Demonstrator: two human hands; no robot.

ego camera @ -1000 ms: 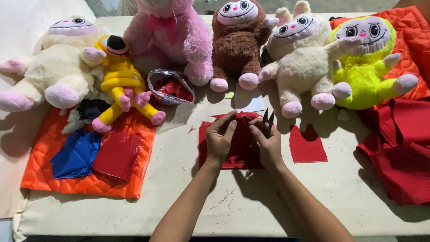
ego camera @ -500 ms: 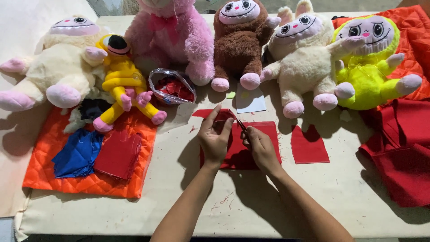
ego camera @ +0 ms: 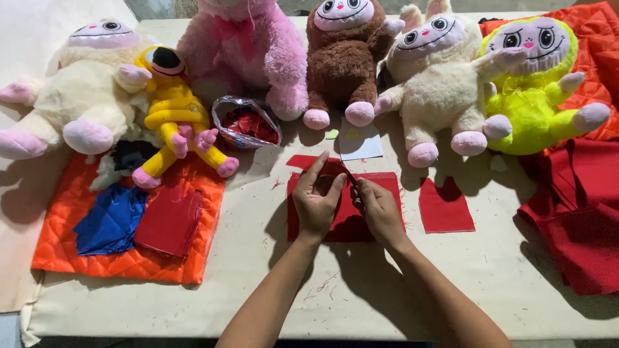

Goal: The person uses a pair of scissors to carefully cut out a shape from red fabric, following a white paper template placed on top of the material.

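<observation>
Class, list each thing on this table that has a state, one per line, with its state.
red felt piece: flat on the table, under both hands
left hand: pressed on the felt
right hand: gripping a thin dark tool, kind unclear
clear plastic bag: open, red scraps inside
small red square: flat, apart
brown plush toy: sitting upright

Both forearms enter from the bottom edge, bare, converging toward mid-frame. Left hand [ego camera: 316, 203]: palm down, fingers spread and slightly arched, index extended forward, thumb angled in toward the other hand. Right hand [ego camera: 378, 209]: palm down, fingers curled into a pinch at the tips, knuckles raised, wrist straight. The pinch sits just beside the left thumb; the two hands nearly touch. What the pinch holds cannot be made out.
</observation>
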